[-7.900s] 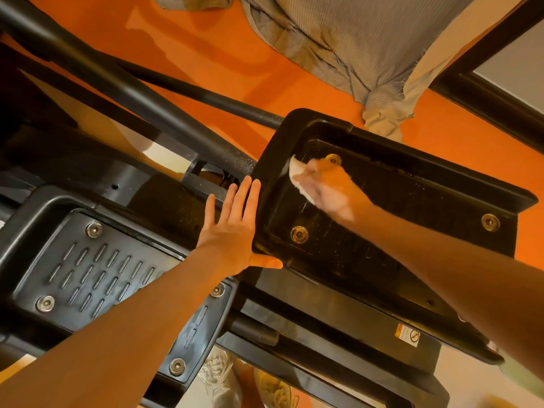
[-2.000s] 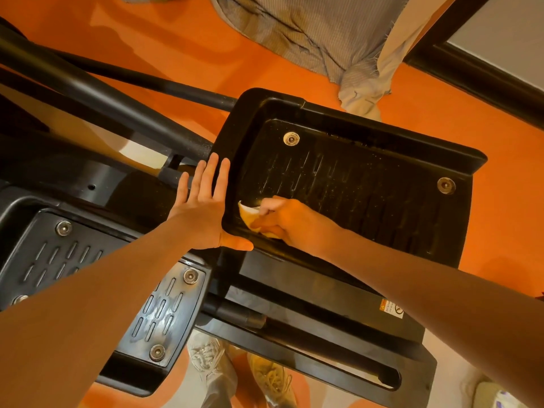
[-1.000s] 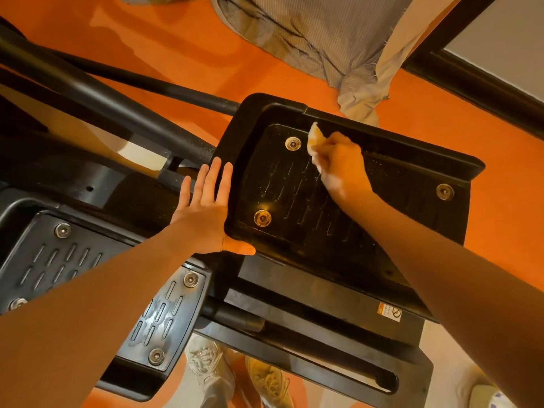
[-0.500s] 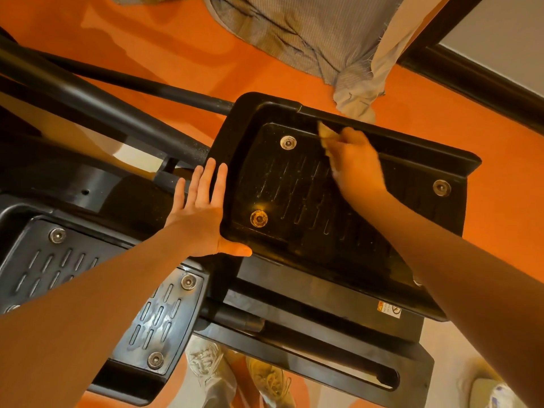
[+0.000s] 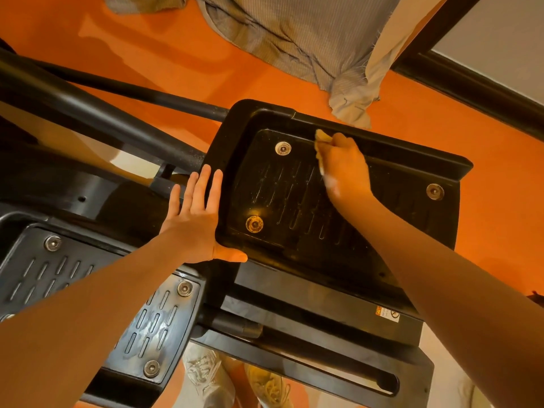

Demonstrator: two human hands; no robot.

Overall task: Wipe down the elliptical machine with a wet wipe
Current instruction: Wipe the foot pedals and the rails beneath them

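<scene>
The right hand (image 5: pixel 344 169) grips the wet wipe (image 5: pixel 322 136) against the pedal's (image 5: pixel 282 201) far raised rim; ribbed tread lies open beside its wrist. The left hand (image 5: pixel 197 219), fingers straight, braces the pedal's near-left edge.

- One printed label (image 5: pixel 388 314) shows, stuck on the black frame bar (image 5: pixel 323 307) of the elliptical machine, below the right pedal (image 5: pixel 294 201).
- The label is a small white rectangle with an orange corner that bears a warning triangle.
- A round prohibition-style symbol stands at the label's right end.
- Lines of small dark print run across its white part, but they are too small and blurred to be read.
- No brand name, number or other sign can be made out on the pedals, the bars or the floor (image 5: pixel 176 39).
</scene>
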